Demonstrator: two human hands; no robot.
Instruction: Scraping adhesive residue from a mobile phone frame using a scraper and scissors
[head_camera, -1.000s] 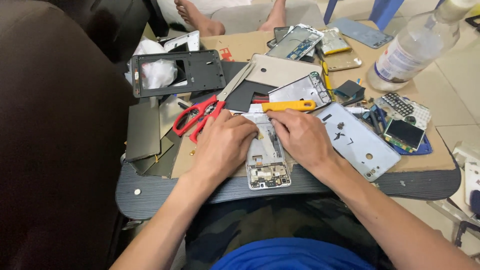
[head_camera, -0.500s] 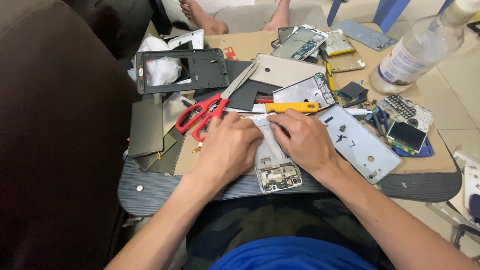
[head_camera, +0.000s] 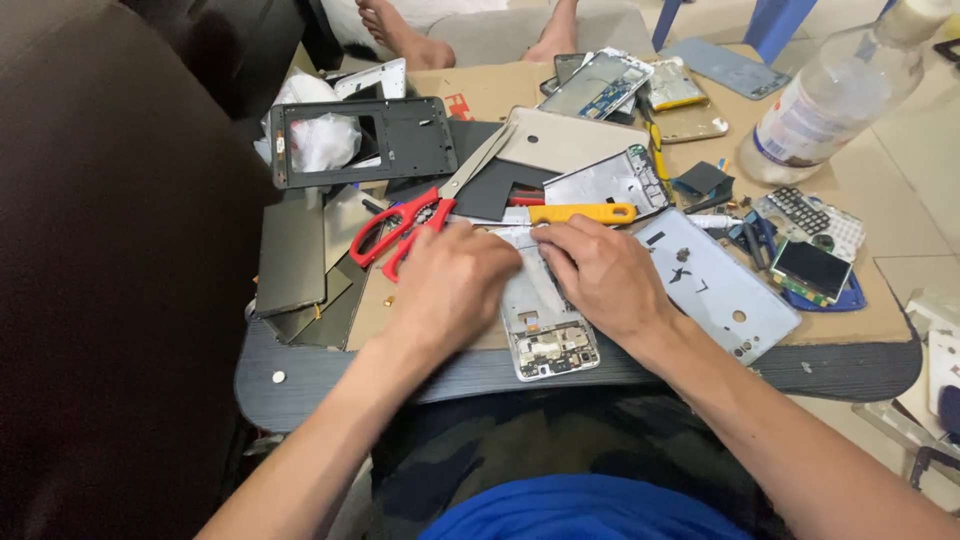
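1. Resting on a small dark wood-grain table (head_camera: 560, 375), an opened phone frame (head_camera: 545, 320) lies just in front of the person, silver metal with a bare circuit section at its near end.
2. Both hands press on that frame: the left hand (head_camera: 455, 285) covers its left edge, fingers curled down onto it; the right hand (head_camera: 600, 275) lies on its right edge, fingertips pinching at the upper part. Whether either grips a small tool cannot be told.
3. Just right of the right hand lies a pale blue-white back cover (head_camera: 720, 285), smooth plastic with small holes.
4. Just beyond the hands are red-handled scissors (head_camera: 405, 225) with steel blades, and a yellow-handled knife (head_camera: 580, 212).
5. Farther right sit a small dark display module (head_camera: 812, 268) and a grey keypad sheet (head_camera: 805, 212).
6. Farther left, a black rectangular frame (head_camera: 420, 140) holds crumpled white plastic (head_camera: 322, 142).
7. At the far right stands a clear plastic bottle (head_camera: 850, 85) with a white label (head_camera: 810, 130) wrapped round it.
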